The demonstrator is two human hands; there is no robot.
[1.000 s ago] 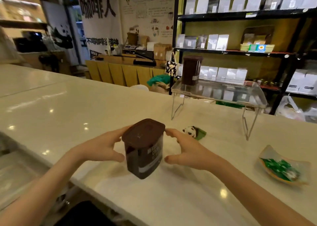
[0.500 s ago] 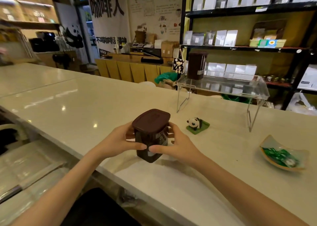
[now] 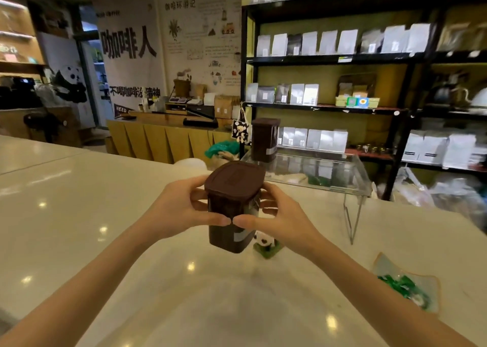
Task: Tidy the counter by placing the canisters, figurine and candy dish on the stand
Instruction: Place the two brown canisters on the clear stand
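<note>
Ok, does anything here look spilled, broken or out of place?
Nothing looks spilled or damaged. The held canister is upright between the left hand and right hand. The panda figurine and candy dish sit on the counter, not yet on the stand.

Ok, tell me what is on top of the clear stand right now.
One brown canister stands upright at the left end of the clear stand; the rest of its visible top is bare. The near left corner is hidden behind the second canister, held in the left hand and right hand.
</note>
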